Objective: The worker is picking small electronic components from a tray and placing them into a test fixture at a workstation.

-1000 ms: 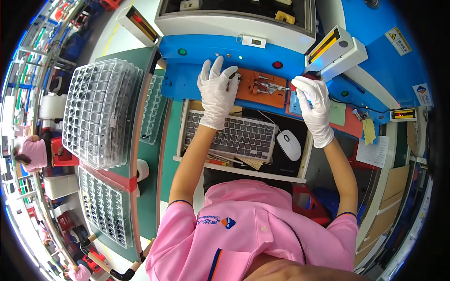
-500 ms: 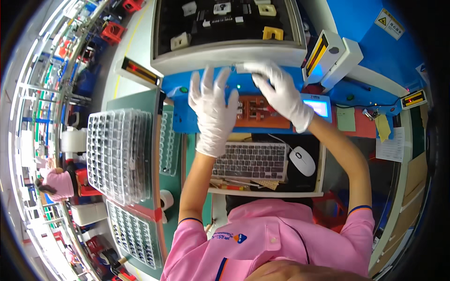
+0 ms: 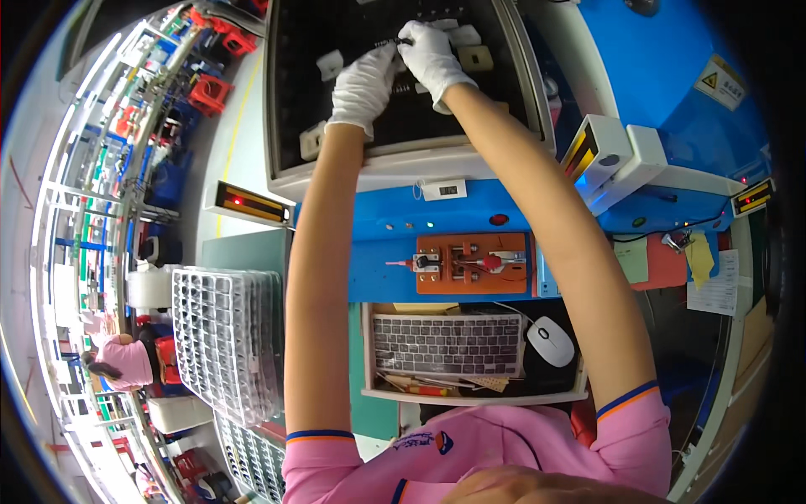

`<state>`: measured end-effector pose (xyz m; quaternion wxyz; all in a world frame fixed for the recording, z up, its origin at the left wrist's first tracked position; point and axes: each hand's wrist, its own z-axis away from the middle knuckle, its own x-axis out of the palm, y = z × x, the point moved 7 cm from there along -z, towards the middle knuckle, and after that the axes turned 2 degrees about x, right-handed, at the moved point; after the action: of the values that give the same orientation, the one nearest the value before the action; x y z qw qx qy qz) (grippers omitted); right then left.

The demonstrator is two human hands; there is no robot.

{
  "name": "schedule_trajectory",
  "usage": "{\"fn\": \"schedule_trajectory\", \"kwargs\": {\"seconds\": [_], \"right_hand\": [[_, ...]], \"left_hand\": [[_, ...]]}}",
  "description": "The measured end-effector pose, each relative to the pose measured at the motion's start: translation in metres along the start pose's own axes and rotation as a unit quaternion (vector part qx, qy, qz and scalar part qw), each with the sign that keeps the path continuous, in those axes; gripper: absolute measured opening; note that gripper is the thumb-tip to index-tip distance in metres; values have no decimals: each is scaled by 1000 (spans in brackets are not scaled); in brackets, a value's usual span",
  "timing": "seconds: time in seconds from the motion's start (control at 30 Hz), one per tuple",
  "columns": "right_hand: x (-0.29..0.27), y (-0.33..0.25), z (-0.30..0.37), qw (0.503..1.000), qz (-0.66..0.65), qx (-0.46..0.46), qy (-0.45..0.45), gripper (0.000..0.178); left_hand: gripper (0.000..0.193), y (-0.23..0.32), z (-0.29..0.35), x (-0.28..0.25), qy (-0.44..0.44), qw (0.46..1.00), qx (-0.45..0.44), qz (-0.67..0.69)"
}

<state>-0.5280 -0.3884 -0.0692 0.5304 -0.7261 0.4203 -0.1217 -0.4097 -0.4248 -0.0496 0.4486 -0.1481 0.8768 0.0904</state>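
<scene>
Both my arms reach forward over a black-floored tray (image 3: 285,109) with a pale raised rim. My left hand (image 3: 363,91), in a white glove, has its fingers drawn together near the tray's middle; what they hold, if anything, is hidden. Beside it my gloved right hand (image 3: 430,63) pinches a small black part (image 3: 405,40) at its fingertips. Small pale blocks lie around the hands, among them a white one (image 3: 330,64) and a cream one (image 3: 476,58). Nearer me, an orange clamping fixture (image 3: 472,286) with a red knob sits on the blue machine base (image 3: 382,281).
A keyboard (image 3: 449,344) and white mouse (image 3: 551,341) are in the drawer below the machine. Stacked clear blister trays (image 3: 222,336) stand at left. Yellow-and-black sensor bars (image 3: 248,203) flank the machine. A person in pink (image 3: 126,363) sits far left.
Both hands have moved forward from above the orange fixture into the black tray and closed in toward each other. The fixture is now uncovered, and the view has shifted.
</scene>
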Motion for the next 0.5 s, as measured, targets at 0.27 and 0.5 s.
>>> {"fn": "schedule_trajectory", "kwargs": {"seconds": [0.27, 0.5], "right_hand": [[10, 5, -16, 991, 87, -86, -48, 24], [22, -1, -14, 980, 154, -68, -106, 24]], "left_hand": [[25, -9, -10, -8, 3, 986, -121, 113], [19, -19, -2, -23, 148, 951, -139, 234]]}}
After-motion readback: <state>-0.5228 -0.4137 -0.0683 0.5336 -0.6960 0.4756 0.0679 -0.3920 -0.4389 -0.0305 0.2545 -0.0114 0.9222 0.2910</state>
